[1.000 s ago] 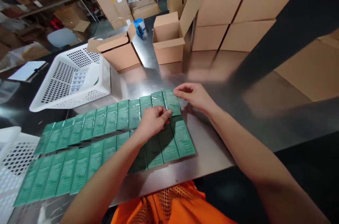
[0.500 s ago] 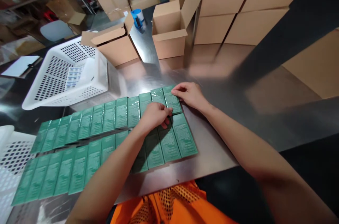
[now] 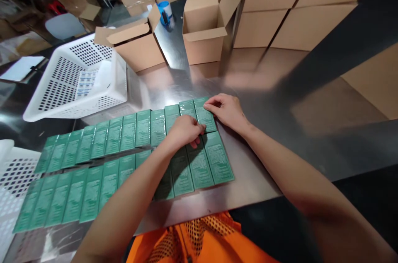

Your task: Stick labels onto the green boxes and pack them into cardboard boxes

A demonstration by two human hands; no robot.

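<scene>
a long steel table (image 3: 255,180) carries everything, with stacked brown cartons (image 3: 298,18) along its far right side. at the far left sits a white perforated basket (image 3: 59,93) with a sheet of small labels inside, and behind the work stand two open cardboard boxes (image 3: 202,27), flaps up. nearer, two rows of flat green packets (image 3: 102,163) lie side by side, edges touching, long sides running away from the person. the right hand (image 3: 228,110) rests on the last packet of the far row (image 3: 205,113), fingers curled over its right edge, pinching lightly rather than clamped. the left hand (image 3: 185,131) lies fingers together on the neighbouring packets, pressing down where the two rows meet; whether it grips anything i cannot tell. as a judgement: the packets look glossy and the steel slick, so a sideways push from either hand could slide neighbours out of line, or nudge the near row toward the table's front edge.
</scene>
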